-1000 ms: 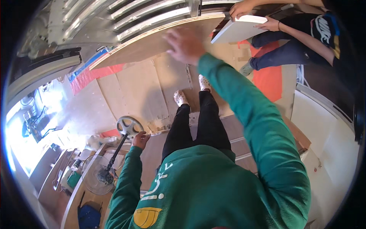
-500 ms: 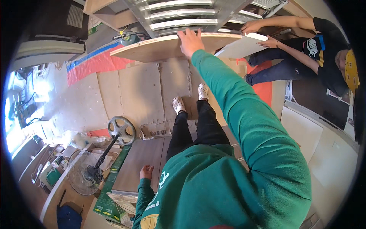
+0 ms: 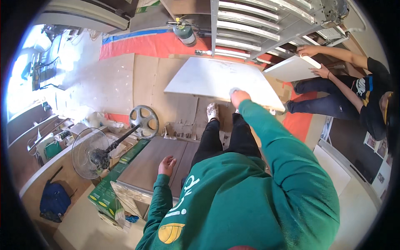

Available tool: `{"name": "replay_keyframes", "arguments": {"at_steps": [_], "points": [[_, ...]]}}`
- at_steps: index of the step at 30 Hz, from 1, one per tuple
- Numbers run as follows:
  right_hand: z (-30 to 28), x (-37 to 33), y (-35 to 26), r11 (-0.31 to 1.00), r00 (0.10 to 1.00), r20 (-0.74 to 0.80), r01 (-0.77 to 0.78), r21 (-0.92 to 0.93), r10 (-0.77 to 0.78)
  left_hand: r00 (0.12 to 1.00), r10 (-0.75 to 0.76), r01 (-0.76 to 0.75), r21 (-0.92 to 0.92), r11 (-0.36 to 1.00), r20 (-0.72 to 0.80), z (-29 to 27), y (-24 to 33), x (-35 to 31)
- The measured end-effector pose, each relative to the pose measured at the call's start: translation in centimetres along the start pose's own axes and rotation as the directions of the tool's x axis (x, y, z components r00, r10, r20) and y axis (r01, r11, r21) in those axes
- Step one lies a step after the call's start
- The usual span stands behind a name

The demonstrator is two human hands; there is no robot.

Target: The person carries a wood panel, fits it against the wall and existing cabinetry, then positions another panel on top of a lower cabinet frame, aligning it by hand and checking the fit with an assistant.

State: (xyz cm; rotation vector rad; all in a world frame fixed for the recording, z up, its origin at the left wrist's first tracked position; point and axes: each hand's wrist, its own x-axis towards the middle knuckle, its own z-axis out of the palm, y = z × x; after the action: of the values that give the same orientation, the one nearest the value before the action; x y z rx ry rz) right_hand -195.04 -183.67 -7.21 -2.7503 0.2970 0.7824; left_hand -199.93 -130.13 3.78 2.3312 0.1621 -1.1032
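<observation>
A flat white board (image 3: 216, 81) with a raw, pale wood edge lies tilted in front of me, its white face showing. My right hand (image 3: 239, 98) grips the board's near edge, the fingers curled over it. Below it to the left, my left hand (image 3: 167, 166) hangs with loosely bent fingers apart and nothing in it, above a brown panel (image 3: 150, 162). On the right a person in dark clothes (image 3: 346, 91) holds another white board (image 3: 291, 70) with both hands. That board is apart from mine.
A metal ladder (image 3: 248, 27) stands beyond the boards, beside a green gas cylinder (image 3: 184, 34). Red sheeting (image 3: 141, 45) and brown cardboard (image 3: 112, 75) cover the floor. At left are a fan (image 3: 92, 154), green cartons (image 3: 104, 198) and a blue bag (image 3: 54, 200).
My right hand has brought the board nearer and tipped it away from the ladder, so its white face shows instead of its wood-coloured one. The view has shifted; my left hand stays empty.
</observation>
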Motion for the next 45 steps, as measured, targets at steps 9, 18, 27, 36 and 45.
{"name": "replay_keyframes", "arguments": {"at_steps": [9,18,27,36,45], "points": [[6.9,-0.1,-0.6,0.997,0.997,-0.020,-0.079,-0.025,0.079,0.998,-0.055,0.055,0.024,0.998,0.004,-0.6,-1.8,-2.1],[-1.5,-1.6,-0.5,0.998,0.998,0.027,-0.049,0.049,0.048,0.996,-0.084,0.083,-0.043,0.996,-0.020,-0.7,-11.2,-1.2],[-18.4,-6.4,3.5,0.992,0.985,-0.134,0.100,-0.079,-0.110,0.985,0.170,-0.173,0.197,0.965,0.028,-3.4,-5.2,6.0],[-27.5,-22.4,7.1,0.996,0.987,-0.160,0.005,0.084,0.008,0.948,0.291,-0.313,0.232,0.921,0.127,-6.7,1.3,14.3],[-20.3,-39.7,10.4,0.985,0.961,-0.218,-0.160,0.068,0.171,0.803,0.562,-0.569,-0.021,0.822,0.198,-3.5,20.2,17.0]]}}
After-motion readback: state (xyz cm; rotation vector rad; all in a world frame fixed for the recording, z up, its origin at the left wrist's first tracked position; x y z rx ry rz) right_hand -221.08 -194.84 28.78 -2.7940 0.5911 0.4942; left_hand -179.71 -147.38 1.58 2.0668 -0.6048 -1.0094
